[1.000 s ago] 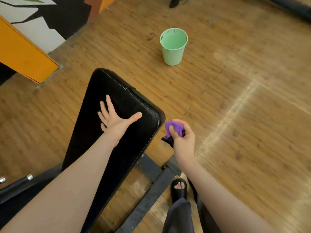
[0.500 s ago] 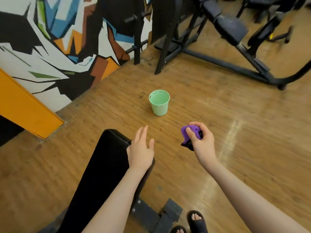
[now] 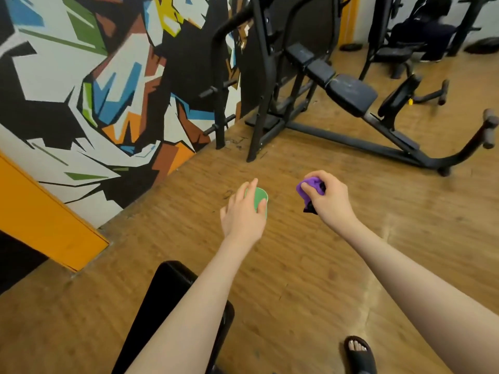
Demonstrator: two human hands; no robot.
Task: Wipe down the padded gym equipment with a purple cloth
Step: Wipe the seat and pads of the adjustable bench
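The person's right hand [image 3: 330,201] is held out above the wooden floor [image 3: 310,265], its fingers and thumb curled tight round a bunched purple cloth [image 3: 307,188] — the cloth bulges from the top of the fist, and a darker fold hangs from the underside. The left hand [image 3: 244,214] reaches forward just beside it, touching nothing, its fingers straight and loosely together with the thumb out to the right. It overlaps a mint-green cup [image 3: 261,200] that stands upright on the floor beyond it; only the cup's right part shows past the fingers.

The black padded bench [image 3: 172,287] lies at the bottom edge of the view, under the left forearm and well apart from both hands — its rounded near end points toward the cup. At the bottom right, a foot in a black slide sandal [image 3: 360,352] rests on the floor.

Along the left runs a wall painted with an angular mural [image 3: 81,90] in white, black, blue, green and orange, with an orange panel [image 3: 40,220] below it. At the far edge of the floor stands a black machine frame with an inclined padded bench [image 3: 348,94]. In the top right corner a person in dark clothing [image 3: 424,31] sits at another machine.
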